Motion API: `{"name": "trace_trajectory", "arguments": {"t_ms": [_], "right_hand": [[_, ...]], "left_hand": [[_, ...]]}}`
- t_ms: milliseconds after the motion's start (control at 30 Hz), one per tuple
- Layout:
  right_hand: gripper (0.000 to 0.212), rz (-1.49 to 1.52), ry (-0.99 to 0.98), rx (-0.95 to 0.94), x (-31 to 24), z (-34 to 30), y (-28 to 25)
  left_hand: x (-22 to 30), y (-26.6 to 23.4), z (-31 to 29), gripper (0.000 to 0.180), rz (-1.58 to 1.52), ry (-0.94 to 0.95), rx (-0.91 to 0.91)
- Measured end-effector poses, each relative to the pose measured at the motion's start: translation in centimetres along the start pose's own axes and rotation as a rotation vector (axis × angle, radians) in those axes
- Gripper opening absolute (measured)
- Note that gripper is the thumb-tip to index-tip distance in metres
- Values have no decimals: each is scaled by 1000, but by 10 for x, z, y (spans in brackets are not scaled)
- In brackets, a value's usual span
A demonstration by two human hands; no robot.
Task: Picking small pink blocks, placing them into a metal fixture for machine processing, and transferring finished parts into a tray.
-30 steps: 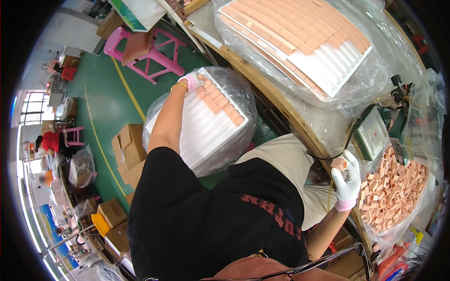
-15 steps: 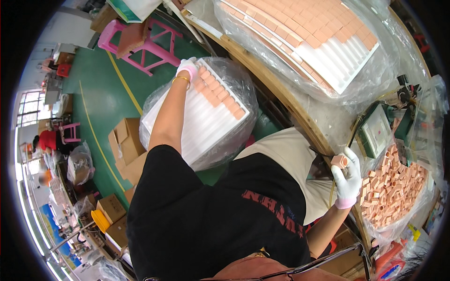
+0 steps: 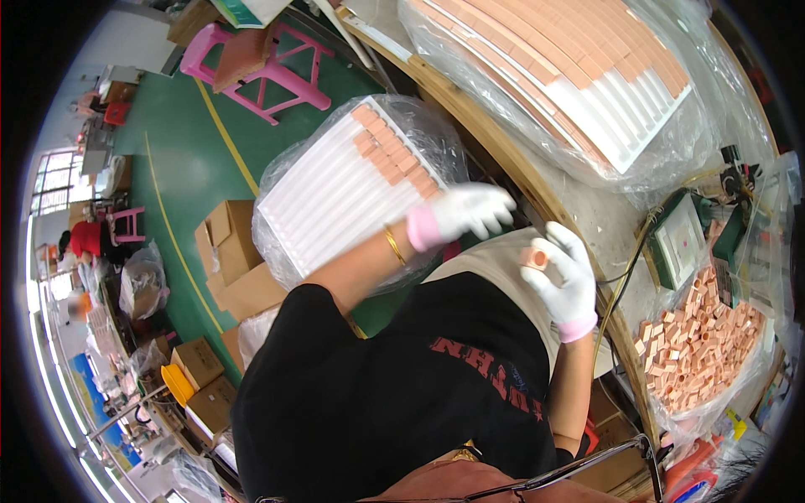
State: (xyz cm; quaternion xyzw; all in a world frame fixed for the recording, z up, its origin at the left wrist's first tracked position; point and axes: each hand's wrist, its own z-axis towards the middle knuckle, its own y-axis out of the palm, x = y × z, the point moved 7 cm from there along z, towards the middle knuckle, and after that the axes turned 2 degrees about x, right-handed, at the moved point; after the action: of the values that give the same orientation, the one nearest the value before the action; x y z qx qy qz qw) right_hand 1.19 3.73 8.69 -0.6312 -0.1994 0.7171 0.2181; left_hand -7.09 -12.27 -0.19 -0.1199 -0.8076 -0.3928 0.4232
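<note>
Right hand in white glove (image 3: pixel 567 287): thumb and fingers pinch a small copper-coloured block with a round hole (image 3: pixel 535 258), held above the person's lap. Left hand in white glove (image 3: pixel 463 213), motion-blurred: fingers released, loosely extended between the block and a white ridged tray (image 3: pixel 331 197), partly filled with similar blocks. From here, I see a loose heap of copper-coloured blocks (image 3: pixel 700 348) on the grey, wood-edged surface (image 3: pixel 587 210).
</note>
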Motion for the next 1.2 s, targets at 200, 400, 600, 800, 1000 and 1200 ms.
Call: {"name": "trace_trajectory", "arguments": {"t_ms": [200,400,600,800,1000,1200], "right_hand": [[52,-137,-82,-7,-22,12,22],[53,-147,-17,29,-4,-5,-2],[50,-84,66,25,7,-9,-2],[48,-75,104,-2,9,-12,1],[46,-54,144,25,15,-14,1],[46,-61,156,6,16,-12,0]], "left_hand": [[-42,19,-7,33,-285,54,-36],[52,-222,-77,26,532,577,1332],[39,-307,-87,36,1052,300,1521],[34,-307,-79,51,903,553,1607],[28,-296,-67,59,572,732,1545],[45,-302,-78,60,582,757,1582]]}}
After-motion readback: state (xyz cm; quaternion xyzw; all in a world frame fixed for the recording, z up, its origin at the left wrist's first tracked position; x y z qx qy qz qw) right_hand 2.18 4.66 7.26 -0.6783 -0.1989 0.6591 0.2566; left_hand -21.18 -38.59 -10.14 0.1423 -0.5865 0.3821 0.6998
